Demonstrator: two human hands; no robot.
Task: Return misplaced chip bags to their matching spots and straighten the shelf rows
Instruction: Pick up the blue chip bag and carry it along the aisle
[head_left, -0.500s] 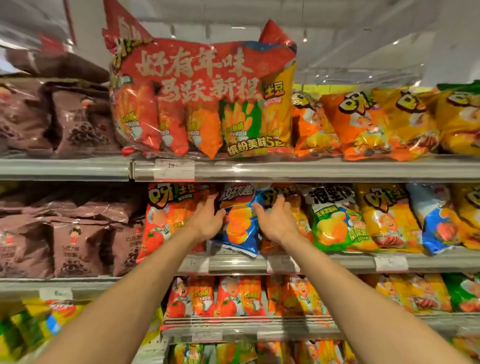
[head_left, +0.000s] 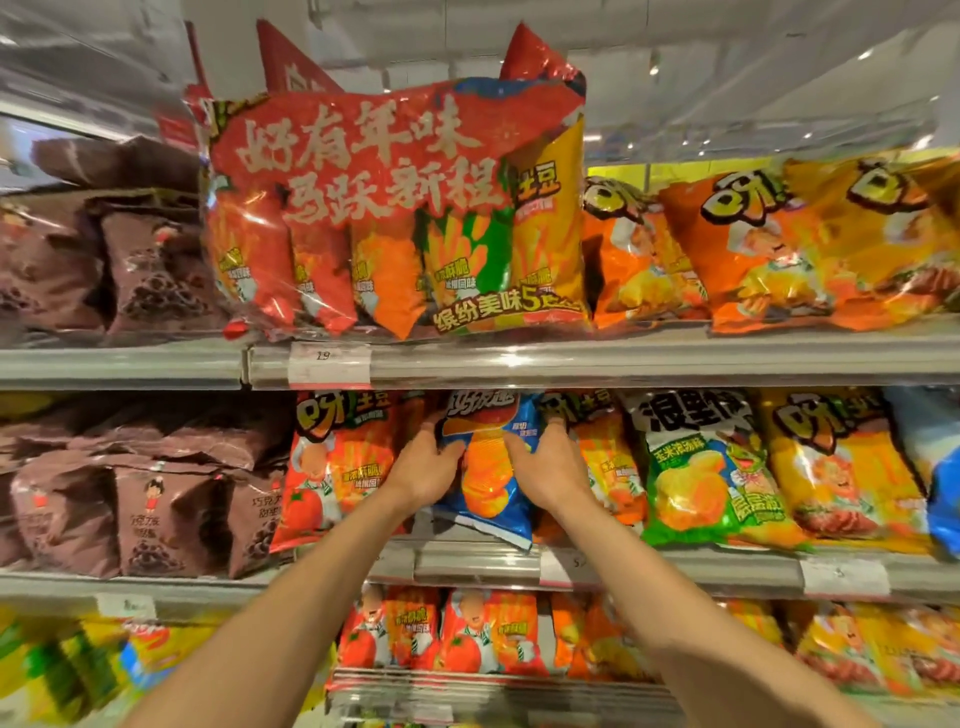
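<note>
My left hand (head_left: 427, 464) and right hand (head_left: 546, 472) clasp the glossy, crinkled blue bag (head_left: 485, 475) by its sides, on the middle shelf (head_left: 675, 567) between puffy orange bags (head_left: 332, 467).

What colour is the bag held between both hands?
Blue, with orange chips pictured on it; head view.

Multipack (head_left: 395, 208) – "好有年味 马跃新程"; price tag (head_left: 329, 364) – "19".
</note>
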